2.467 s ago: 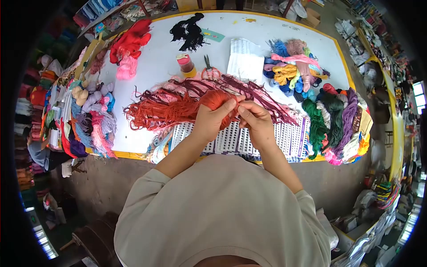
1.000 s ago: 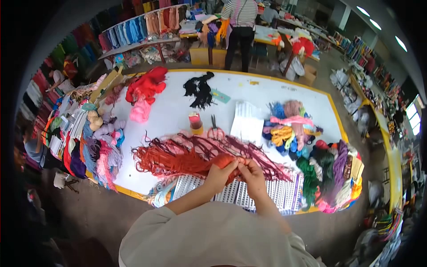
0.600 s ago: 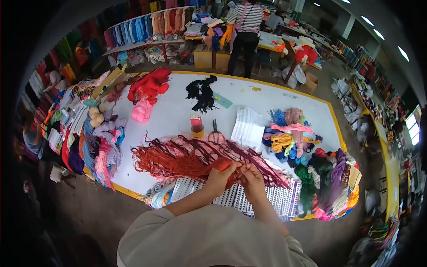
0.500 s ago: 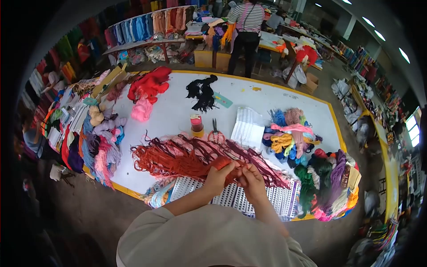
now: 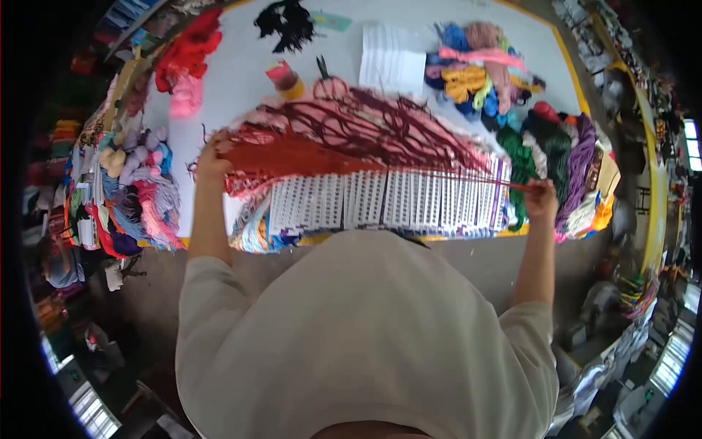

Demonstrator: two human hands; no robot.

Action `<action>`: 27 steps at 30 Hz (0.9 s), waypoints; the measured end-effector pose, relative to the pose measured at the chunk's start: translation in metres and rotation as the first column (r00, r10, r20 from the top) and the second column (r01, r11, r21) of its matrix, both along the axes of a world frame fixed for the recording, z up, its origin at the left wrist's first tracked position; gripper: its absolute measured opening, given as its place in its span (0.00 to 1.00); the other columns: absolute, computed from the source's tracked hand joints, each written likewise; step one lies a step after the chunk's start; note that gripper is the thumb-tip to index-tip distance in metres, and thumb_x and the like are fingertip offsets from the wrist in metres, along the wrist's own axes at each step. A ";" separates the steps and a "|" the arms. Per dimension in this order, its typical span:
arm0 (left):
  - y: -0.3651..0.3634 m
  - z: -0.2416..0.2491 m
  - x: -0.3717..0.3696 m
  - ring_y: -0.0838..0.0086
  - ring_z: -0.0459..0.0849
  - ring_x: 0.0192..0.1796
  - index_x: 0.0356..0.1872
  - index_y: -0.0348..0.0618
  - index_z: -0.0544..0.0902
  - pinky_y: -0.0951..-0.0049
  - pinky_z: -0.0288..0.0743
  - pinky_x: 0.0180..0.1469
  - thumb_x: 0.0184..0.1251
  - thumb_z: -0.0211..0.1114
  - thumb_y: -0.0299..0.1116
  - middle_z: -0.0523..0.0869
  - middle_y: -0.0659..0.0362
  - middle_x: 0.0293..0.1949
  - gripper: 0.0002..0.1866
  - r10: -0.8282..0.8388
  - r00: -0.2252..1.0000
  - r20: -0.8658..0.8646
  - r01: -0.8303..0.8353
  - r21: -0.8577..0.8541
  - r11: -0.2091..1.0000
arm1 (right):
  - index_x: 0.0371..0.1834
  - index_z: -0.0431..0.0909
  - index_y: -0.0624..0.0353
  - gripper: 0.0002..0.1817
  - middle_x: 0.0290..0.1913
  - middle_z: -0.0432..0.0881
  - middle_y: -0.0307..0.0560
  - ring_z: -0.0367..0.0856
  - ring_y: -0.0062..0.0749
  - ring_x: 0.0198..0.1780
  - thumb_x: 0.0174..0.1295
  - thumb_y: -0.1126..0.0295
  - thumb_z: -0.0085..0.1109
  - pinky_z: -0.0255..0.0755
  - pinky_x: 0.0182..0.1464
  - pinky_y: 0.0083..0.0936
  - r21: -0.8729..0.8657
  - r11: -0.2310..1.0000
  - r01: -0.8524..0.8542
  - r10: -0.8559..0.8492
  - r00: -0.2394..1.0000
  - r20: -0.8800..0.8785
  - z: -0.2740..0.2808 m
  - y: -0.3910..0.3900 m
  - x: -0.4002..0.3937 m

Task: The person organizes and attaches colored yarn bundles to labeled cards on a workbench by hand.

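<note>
My right hand (image 5: 541, 199) is closed on a few rust-red strands, drawn straight out to the right over the table edge. They run from a rust-red yarn hank (image 5: 307, 155) stretched across the table. At the hank's left end is my left hand (image 5: 213, 152), blurred, its fingers around the yarn. Behind the hank lies a heap of pink and dark maroon yarn (image 5: 351, 121). Beneath the strands are white cards with rows of dark marks (image 5: 387, 201). Scissors (image 5: 325, 77) and a cone of thread (image 5: 284, 77) stand beyond the heap.
Colored yarn hanks are piled at the table's left (image 5: 142, 175) and right (image 5: 545, 157). A printed sheet (image 5: 393, 58) lies beside a yarn bundle (image 5: 475, 69). Black yarn (image 5: 285, 25) and red yarn (image 5: 189, 51) lie farther back on the white table (image 5: 238, 69).
My hands have moved from close together at the middle to far apart, left and right. The rust-red yarn is now pulled out long between them. The view has tipped downward.
</note>
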State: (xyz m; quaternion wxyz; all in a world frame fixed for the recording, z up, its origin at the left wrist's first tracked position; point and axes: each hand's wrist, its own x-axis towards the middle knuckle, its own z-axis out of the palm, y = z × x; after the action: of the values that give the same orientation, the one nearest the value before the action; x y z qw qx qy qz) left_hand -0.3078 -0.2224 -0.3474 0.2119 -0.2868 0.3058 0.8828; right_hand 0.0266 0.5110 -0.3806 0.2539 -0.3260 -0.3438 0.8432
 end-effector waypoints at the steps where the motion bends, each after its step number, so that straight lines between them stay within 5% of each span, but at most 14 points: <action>1: -0.037 -0.024 -0.014 0.84 0.60 0.19 0.28 0.43 0.71 0.85 0.55 0.20 0.66 0.55 0.23 0.63 0.69 0.18 0.07 0.050 0.996 -0.071 -0.053 -0.039 0.998 | 0.25 0.75 0.56 0.08 0.24 0.78 0.43 0.79 0.34 0.29 0.62 0.71 0.52 0.74 0.38 0.30 0.101 0.995 0.013 -0.031 0.985 0.173 0.000 0.032 0.020; 2: -0.051 -0.017 -0.012 0.83 0.59 0.19 0.28 0.42 0.71 0.84 0.55 0.20 0.66 0.55 0.22 0.62 0.69 0.18 0.07 0.174 0.983 -0.053 -0.179 -0.099 0.979 | 0.25 0.75 0.56 0.08 0.24 0.78 0.43 0.79 0.34 0.29 0.62 0.71 0.52 0.74 0.38 0.30 0.091 0.996 0.013 -0.030 0.980 0.194 -0.034 0.102 0.053; 3: -0.093 -0.038 -0.030 0.82 0.59 0.19 0.27 0.43 0.71 0.84 0.55 0.21 0.67 0.54 0.24 0.62 0.69 0.17 0.08 0.251 0.968 -0.014 -0.250 -0.178 0.952 | 0.26 0.76 0.58 0.03 0.26 0.79 0.43 0.77 0.32 0.25 0.56 0.74 0.52 0.76 0.31 0.31 0.559 0.812 -0.167 -0.084 0.915 0.395 -0.062 0.162 0.088; 5: -0.114 -0.045 -0.030 0.82 0.59 0.19 0.30 0.42 0.74 0.84 0.55 0.23 0.66 0.54 0.23 0.62 0.69 0.18 0.04 0.363 0.930 0.055 -0.342 -0.228 0.912 | 0.26 0.76 0.58 0.04 0.26 0.78 0.43 0.77 0.32 0.26 0.55 0.75 0.51 0.75 0.30 0.30 0.691 0.698 -0.189 -0.160 0.899 0.408 -0.079 0.185 0.101; 7: -0.046 -0.007 0.005 0.83 0.59 0.19 0.34 0.43 0.75 0.84 0.57 0.23 0.63 0.52 0.21 0.60 0.70 0.17 0.05 0.186 0.965 -0.184 -0.238 -0.329 0.914 | 0.27 0.76 0.58 0.05 0.26 0.77 0.43 0.77 0.31 0.27 0.54 0.75 0.49 0.72 0.27 0.27 0.898 0.380 -0.223 -0.308 0.884 0.350 -0.096 0.206 0.107; 8: 0.007 0.002 0.020 0.83 0.58 0.16 0.42 0.39 0.80 0.78 0.63 0.24 0.67 0.56 0.32 0.59 0.71 0.14 0.09 0.060 0.984 -0.165 -0.131 -0.462 0.877 | 0.27 0.76 0.58 0.05 0.26 0.77 0.43 0.77 0.31 0.27 0.54 0.75 0.48 0.71 0.26 0.26 0.950 0.194 -0.244 -0.367 0.880 0.301 -0.103 0.212 0.106; 9: 0.030 -0.037 0.026 0.86 0.60 0.17 0.48 0.38 0.78 0.84 0.59 0.21 0.67 0.57 0.31 0.67 0.69 0.20 0.11 -0.188 0.963 -0.195 0.174 -0.086 0.981 | 0.30 0.76 0.58 0.06 0.29 0.76 0.42 0.76 0.29 0.30 0.57 0.74 0.47 0.71 0.29 0.26 0.823 0.046 -0.567 -0.524 0.687 0.503 -0.044 0.100 0.038; 10: 0.054 -0.074 0.034 0.89 0.62 0.18 0.54 0.38 0.75 0.89 0.55 0.18 0.67 0.57 0.29 0.75 0.66 0.25 0.15 -0.380 0.870 -0.314 0.468 0.285 0.837 | 0.36 0.77 0.58 0.07 0.35 0.75 0.41 0.75 0.28 0.33 0.61 0.71 0.48 0.72 0.34 0.26 0.803 0.479 -0.355 -0.068 0.897 0.437 -0.071 0.056 0.013; 12: 0.167 -0.075 0.071 0.91 0.61 0.18 0.50 0.42 0.80 0.89 0.52 0.16 0.68 0.58 0.32 0.82 0.64 0.33 0.13 -0.570 0.821 -0.027 0.565 0.181 0.805 | 0.41 0.77 0.58 0.07 0.40 0.80 0.48 0.78 0.35 0.40 0.63 0.71 0.52 0.72 0.42 0.28 0.753 0.351 -0.557 0.034 0.811 0.584 -0.212 0.003 -0.017; 13: 0.214 -0.076 0.091 0.90 0.63 0.20 0.48 0.43 0.82 0.90 0.53 0.18 0.66 0.59 0.33 0.86 0.61 0.40 0.12 -0.625 0.774 0.101 0.633 -0.110 0.766 | 0.43 0.77 0.57 0.08 0.35 0.79 0.45 0.78 0.23 0.33 0.67 0.68 0.50 0.73 0.35 0.24 0.787 0.079 -0.612 0.237 0.778 0.581 -0.128 -0.090 -0.067; 14: 0.252 -0.095 0.105 0.89 0.66 0.21 0.44 0.42 0.83 0.88 0.56 0.19 0.64 0.61 0.34 0.87 0.58 0.43 0.11 -0.600 0.768 0.224 0.639 -0.215 0.738 | 0.44 0.77 0.56 0.09 0.31 0.77 0.43 0.76 0.21 0.26 0.68 0.66 0.51 0.71 0.29 0.23 0.439 0.307 -0.845 0.410 0.533 0.740 -0.083 -0.147 -0.096; 16: 0.309 -0.105 0.121 0.82 0.75 0.24 0.34 0.40 0.85 0.83 0.60 0.20 0.58 0.66 0.38 0.88 0.59 0.33 0.11 -0.734 0.590 0.338 0.783 -0.462 0.417 | 0.42 0.75 0.57 0.07 0.26 0.74 0.43 0.75 0.23 0.23 0.68 0.67 0.52 0.70 0.28 0.25 0.434 0.245 -0.867 0.536 0.495 0.684 -0.111 -0.198 -0.117; 19: 0.346 -0.137 0.138 0.77 0.78 0.21 0.27 0.37 0.82 0.78 0.63 0.19 0.61 0.63 0.37 0.84 0.58 0.24 0.12 -0.766 0.507 0.396 0.767 -0.612 0.191 | 0.42 0.74 0.58 0.08 0.24 0.76 0.45 0.77 0.28 0.24 0.67 0.66 0.51 0.71 0.30 0.28 0.356 0.125 -0.926 0.618 0.353 0.702 -0.112 -0.219 -0.139; 27: 0.350 -0.149 0.142 0.77 0.73 0.17 0.25 0.37 0.80 0.76 0.65 0.19 0.62 0.62 0.32 0.78 0.60 0.17 0.09 -0.739 0.615 0.277 0.743 -0.516 0.425 | 0.43 0.68 0.58 0.07 0.23 0.78 0.47 0.78 0.31 0.24 0.67 0.67 0.48 0.71 0.30 0.31 0.233 0.094 -0.968 0.734 0.226 0.641 -0.122 -0.210 -0.151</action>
State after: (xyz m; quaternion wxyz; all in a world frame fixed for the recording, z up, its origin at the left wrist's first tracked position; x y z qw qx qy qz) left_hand -0.1660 0.1274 -0.4960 0.4792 -0.1765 0.6549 0.5570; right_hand -0.1240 0.3008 -0.5023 -0.2798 -0.1051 -0.7533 0.5858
